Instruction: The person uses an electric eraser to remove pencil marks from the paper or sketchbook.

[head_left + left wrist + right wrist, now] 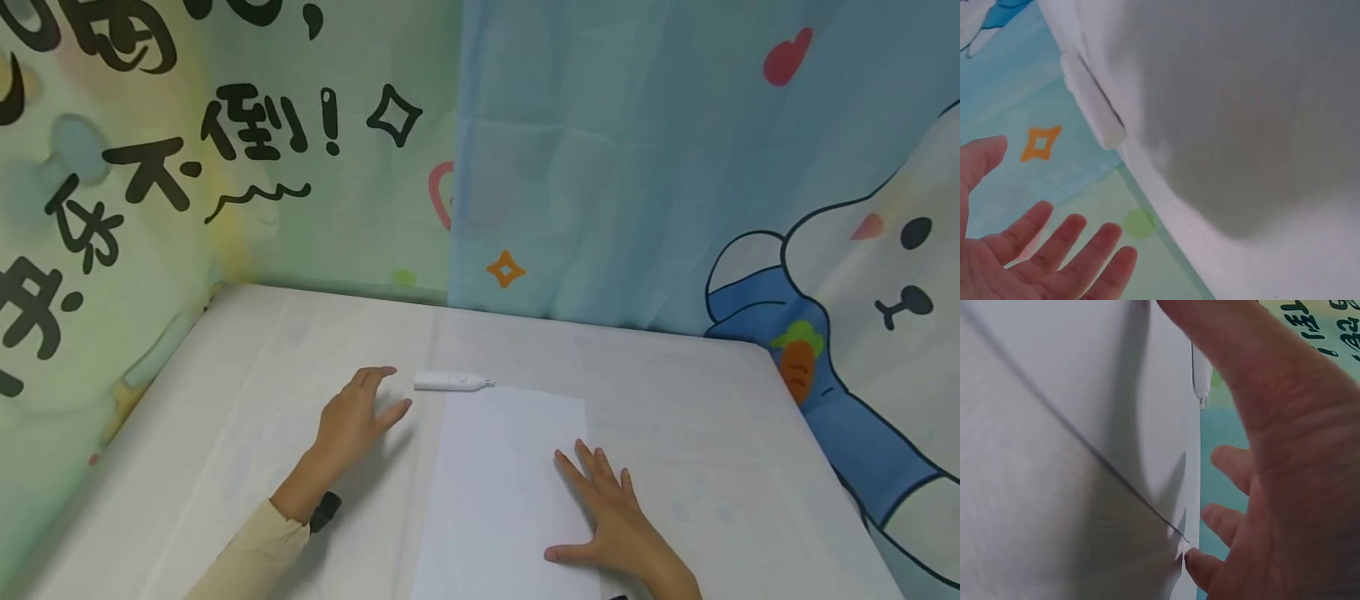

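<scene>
A white pen-shaped device (450, 381) with a round button and a narrow tip lies on its side just beyond the far edge of a sheet of white paper (502, 483). Its tip points right. To the left of the device is my left hand (352, 425), thumb and fingers apart with nothing between them; the left wrist view shows the same hand (1054, 262) with the device (1091, 100) past its fingertips. My right hand (611, 517) spreads its fingers over the paper's right edge and holds nothing. In the right wrist view, the paper's edge runs diagonally below that hand (1272, 487).
The paper and device lie on a table with a white cover (675, 400). Behind it hangs a printed cloth backdrop (600, 167) with writing, stars and a cartoon animal (885, 333) at the right. A dark strap (325, 512) shows at my left wrist.
</scene>
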